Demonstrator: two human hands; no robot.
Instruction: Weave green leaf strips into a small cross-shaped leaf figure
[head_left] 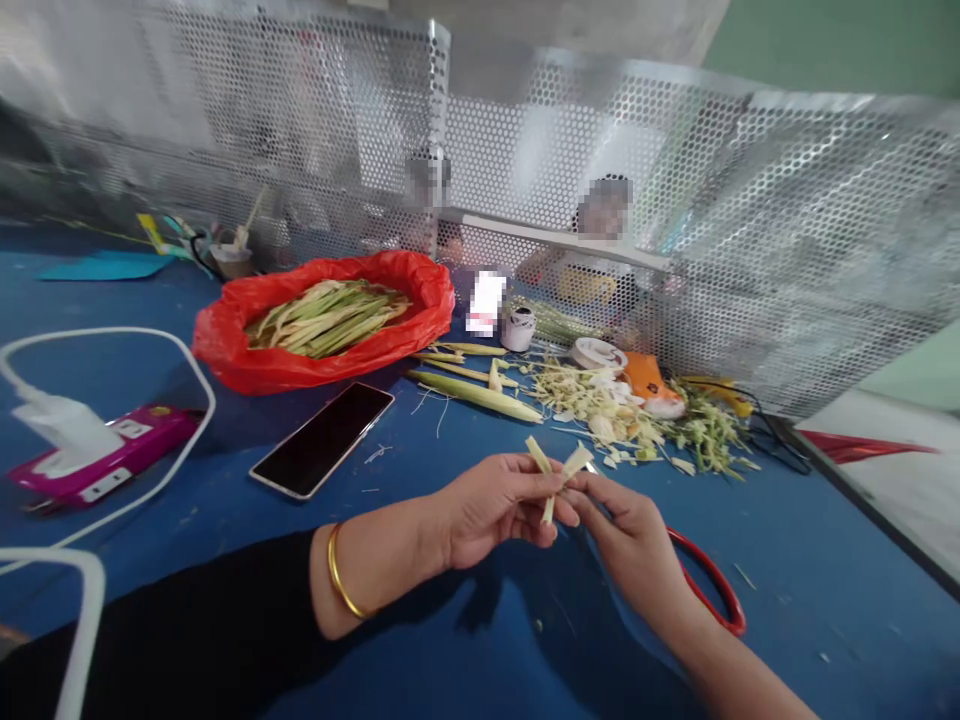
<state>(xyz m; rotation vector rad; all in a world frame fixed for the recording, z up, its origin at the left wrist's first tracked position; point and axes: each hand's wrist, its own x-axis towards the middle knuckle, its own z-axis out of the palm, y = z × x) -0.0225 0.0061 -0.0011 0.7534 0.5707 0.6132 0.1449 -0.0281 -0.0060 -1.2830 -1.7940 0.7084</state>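
Pale, folded leaf strips [576, 460] stick out in several directions between my two hands, above the blue table. My left hand [495, 510], with a gold bangle on its wrist, pinches them between thumb and fingers. From the other side the fingertips of my right hand [626, 530] close on the same strips. A small shiny metal bit shows beside the right fingertips; I cannot make out what it belongs to. Partly behind my right wrist is a red loop [735, 610], like a scissors handle. A black-screened phone [322, 440] lies left of my hands.
A red plastic bag [217, 345] holds long green leaves. Whole leaves [480, 393], a pile of trimmings [600, 410], a tape roll [598, 354] and a white jar [517, 328] sit behind my hands. A purple power strip [142, 455] with a white cable is left. Perforated metal screens [525, 150] stand behind; people sit beyond.
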